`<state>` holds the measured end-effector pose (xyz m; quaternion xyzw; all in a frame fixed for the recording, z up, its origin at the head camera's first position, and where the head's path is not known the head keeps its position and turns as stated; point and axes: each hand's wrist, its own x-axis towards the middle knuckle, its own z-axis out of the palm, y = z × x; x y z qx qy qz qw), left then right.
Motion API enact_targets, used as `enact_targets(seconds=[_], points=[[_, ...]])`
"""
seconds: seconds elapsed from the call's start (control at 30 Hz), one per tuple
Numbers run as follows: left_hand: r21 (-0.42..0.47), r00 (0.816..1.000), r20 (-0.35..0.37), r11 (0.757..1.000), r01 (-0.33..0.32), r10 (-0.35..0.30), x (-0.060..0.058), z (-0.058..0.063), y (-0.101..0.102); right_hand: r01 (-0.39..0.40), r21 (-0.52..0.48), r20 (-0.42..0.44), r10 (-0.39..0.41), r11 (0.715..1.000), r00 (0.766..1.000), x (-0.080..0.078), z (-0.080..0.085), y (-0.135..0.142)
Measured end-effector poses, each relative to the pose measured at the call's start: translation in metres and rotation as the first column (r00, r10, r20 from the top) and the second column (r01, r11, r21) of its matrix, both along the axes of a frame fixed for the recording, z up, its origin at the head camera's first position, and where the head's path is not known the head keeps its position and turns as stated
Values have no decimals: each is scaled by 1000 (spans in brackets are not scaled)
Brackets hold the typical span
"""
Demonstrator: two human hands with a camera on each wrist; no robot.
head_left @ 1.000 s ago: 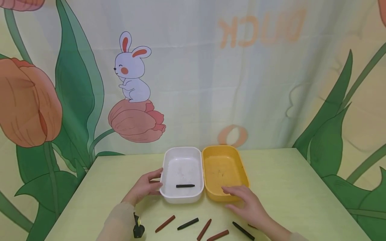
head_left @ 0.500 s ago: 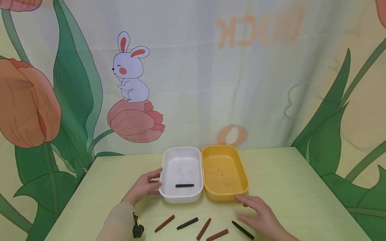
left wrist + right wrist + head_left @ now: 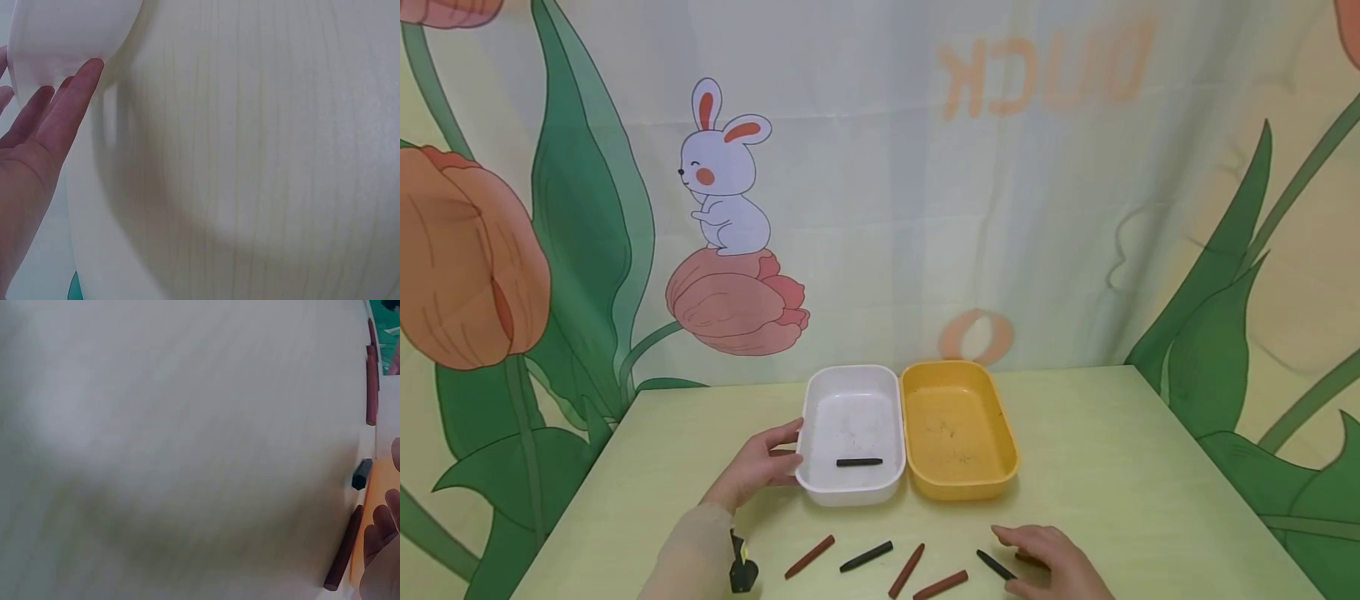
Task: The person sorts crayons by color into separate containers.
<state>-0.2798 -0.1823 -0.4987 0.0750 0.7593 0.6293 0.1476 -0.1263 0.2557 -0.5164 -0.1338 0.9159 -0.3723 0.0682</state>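
In the head view, my left hand (image 3: 758,467) rests its fingers against the left side of a white plastic box (image 3: 850,492). Its straight fingers touch the box wall in the left wrist view. One black crayon (image 3: 859,462) lies inside the box. My right hand (image 3: 1056,567) is low over the table with thumb and fingers apart, around a second black crayon (image 3: 992,562) whose near end the thumb hides. A brown-red crayon (image 3: 344,550) lies beside it, mostly covered by the hand in the head view.
A yellow plastic box (image 3: 958,492) stands against the white one's right side. Along the front lie brown-red crayons, such as the leftmost crayon (image 3: 809,557), and another black crayon (image 3: 867,557). A printed curtain (image 3: 880,208) hangs behind the table.
My right hand has moved from the yellow box's front rim, down and to the right, to the crayons at the right. The left hand stays at the white box.
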Motion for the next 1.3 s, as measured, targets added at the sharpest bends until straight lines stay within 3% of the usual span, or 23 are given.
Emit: enact_targets(seconds=[0.13, 0.37, 0.6, 1.03, 1.3], points=[[1, 1000, 3, 1000, -4, 4, -1, 0, 1, -20, 45, -33, 21, 999, 999, 2, -5, 4], [1, 1000, 4, 1000, -2, 2, -2, 0, 1, 6, 70, 44, -9, 997, 999, 3, -6, 2], [-9, 1000, 2, 1000, -3, 3, -1, 0, 0, 1, 114, 40, -5, 994, 999, 3, -6, 1], [-12, 1000, 3, 1000, -1, 1, 0, 0, 0, 6, 103, 154, -22, 995, 988, -3, -5, -7], [-12, 1000, 3, 1000, -9, 9, -1, -1, 1, -39, 112, 122, 25, 993, 992, -6, -10, -6]])
